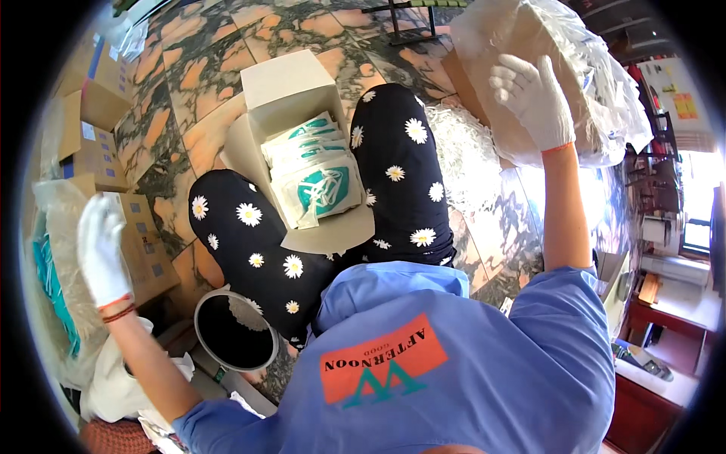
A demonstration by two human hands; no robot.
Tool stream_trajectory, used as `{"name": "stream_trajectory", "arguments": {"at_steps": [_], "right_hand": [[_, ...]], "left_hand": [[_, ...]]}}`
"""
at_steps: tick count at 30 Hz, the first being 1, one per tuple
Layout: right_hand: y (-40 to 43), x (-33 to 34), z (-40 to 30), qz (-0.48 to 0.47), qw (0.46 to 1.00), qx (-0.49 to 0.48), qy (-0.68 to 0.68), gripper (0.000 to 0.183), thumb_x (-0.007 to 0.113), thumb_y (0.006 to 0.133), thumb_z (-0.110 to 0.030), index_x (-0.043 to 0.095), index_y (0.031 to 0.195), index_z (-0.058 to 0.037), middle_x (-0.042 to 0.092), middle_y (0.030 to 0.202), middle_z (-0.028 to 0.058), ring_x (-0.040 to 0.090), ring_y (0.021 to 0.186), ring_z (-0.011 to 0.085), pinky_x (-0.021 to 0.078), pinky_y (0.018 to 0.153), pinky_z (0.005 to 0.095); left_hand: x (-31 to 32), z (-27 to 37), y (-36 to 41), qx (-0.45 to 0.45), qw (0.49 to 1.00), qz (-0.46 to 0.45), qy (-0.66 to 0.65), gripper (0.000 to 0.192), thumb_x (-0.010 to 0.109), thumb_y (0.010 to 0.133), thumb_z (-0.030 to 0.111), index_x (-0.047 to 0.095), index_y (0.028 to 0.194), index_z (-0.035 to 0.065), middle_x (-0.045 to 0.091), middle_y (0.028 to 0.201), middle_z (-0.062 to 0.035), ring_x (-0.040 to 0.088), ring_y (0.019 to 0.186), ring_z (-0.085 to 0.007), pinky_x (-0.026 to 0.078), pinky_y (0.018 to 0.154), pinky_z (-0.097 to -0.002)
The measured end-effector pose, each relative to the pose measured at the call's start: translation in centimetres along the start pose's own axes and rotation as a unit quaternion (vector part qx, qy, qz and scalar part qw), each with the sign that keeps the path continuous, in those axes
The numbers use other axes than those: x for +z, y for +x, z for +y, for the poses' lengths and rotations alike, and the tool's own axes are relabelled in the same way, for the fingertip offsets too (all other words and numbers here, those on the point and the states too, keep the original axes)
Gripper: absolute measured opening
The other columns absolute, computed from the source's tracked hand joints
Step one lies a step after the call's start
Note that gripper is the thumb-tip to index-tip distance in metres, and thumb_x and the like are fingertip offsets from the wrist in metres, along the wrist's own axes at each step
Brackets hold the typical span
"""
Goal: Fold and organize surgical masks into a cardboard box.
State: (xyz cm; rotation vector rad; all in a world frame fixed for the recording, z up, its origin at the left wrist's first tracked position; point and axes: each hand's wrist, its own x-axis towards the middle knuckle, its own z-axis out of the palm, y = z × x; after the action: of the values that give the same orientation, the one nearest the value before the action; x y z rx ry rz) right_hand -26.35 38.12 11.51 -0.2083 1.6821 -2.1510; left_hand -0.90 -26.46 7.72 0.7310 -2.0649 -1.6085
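My left hand [104, 249], in a white knit glove, is raised at the left beside a clear plastic bag [71, 238] and cardboard boxes. It looks slightly blurred, with no object visible in it. At the upper right my gloved right hand [533, 99] is held up, thumb apart from loosely curled fingers, in front of a large plastic-wrapped brown package [479, 62]. Between my knees stands an open white carton [289, 79]. Inside it lie several flat white packets [332, 190] with teal printing, and thin white loops [324, 187] rest on the front one.
A pile of white strands [462, 153] lies on the marble floor [210, 130] by my right knee. A round dark bin [218, 326] stands beside my left thigh. Cardboard boxes [144, 244] line the left side. A green-topped stool [417, 5] is at the far edge.
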Motion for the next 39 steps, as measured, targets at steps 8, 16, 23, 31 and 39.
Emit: {"name": "stream_trajectory", "arguments": {"at_steps": [8,16,23,31,39], "right_hand": [[-2.0,9.5,1.3,0.010,0.987,-0.074,-0.143,0.037,0.049,0.104,-0.025,0.063,0.119,0.0057,0.068,0.103,0.0100,0.064,0.087,0.0135,0.0527,0.078,0.0260],[1.7,18.5,14.1,-0.253,0.821,-0.086,-0.504,0.025,0.064,0.089,-0.021,0.069,0.105,-0.0022,0.070,0.095,0.0174,0.070,0.091,0.0300,0.0543,0.083,0.0374],[5.9,22.0,23.7,-0.290,0.596,0.000,-0.749,0.032,0.059,0.088,-0.011,0.063,0.117,0.0014,0.064,0.119,0.0223,0.063,0.113,0.0377,0.0516,0.096,0.0444],[6.8,22.0,24.9,-0.303,0.560,0.057,-0.769,0.043,0.070,0.086,-0.028,0.061,0.119,-0.0019,0.062,0.122,0.0193,0.065,0.110,0.0372,0.0516,0.096,0.0461],[5.5,22.5,24.3,-0.312,0.453,-0.049,-0.834,0.031,0.067,0.083,-0.025,0.075,0.109,-0.0095,0.065,0.120,0.0130,0.064,0.111,0.0320,0.0526,0.091,0.0439]], "left_hand": [[20.7,5.2,-9.7,-0.020,0.965,-0.262,-0.020,0.023,0.057,0.100,0.017,0.065,0.118,0.0048,0.072,0.102,-0.0042,0.066,0.079,-0.0084,0.052,0.069,-0.0215],[19.3,-0.7,-8.6,0.215,0.926,-0.041,0.308,0.020,0.063,0.095,0.018,0.068,0.112,0.0082,0.071,0.105,-0.0103,0.069,0.090,-0.0225,0.053,0.082,-0.0315],[18.9,-3.8,-9.0,0.310,0.902,0.027,0.299,0.015,0.064,0.093,0.013,0.068,0.107,0.0104,0.069,0.097,-0.0080,0.068,0.084,-0.0224,0.052,0.078,-0.0312],[18.2,-4.0,-8.7,0.299,0.918,0.031,0.259,0.013,0.065,0.094,0.014,0.069,0.106,0.0096,0.069,0.098,-0.0077,0.068,0.084,-0.0215,0.052,0.076,-0.0300],[18.3,-4.0,-8.8,0.312,0.914,0.046,0.256,0.011,0.067,0.089,0.011,0.069,0.099,0.0126,0.069,0.090,-0.0049,0.068,0.082,-0.0240,0.053,0.072,-0.0317]]}}
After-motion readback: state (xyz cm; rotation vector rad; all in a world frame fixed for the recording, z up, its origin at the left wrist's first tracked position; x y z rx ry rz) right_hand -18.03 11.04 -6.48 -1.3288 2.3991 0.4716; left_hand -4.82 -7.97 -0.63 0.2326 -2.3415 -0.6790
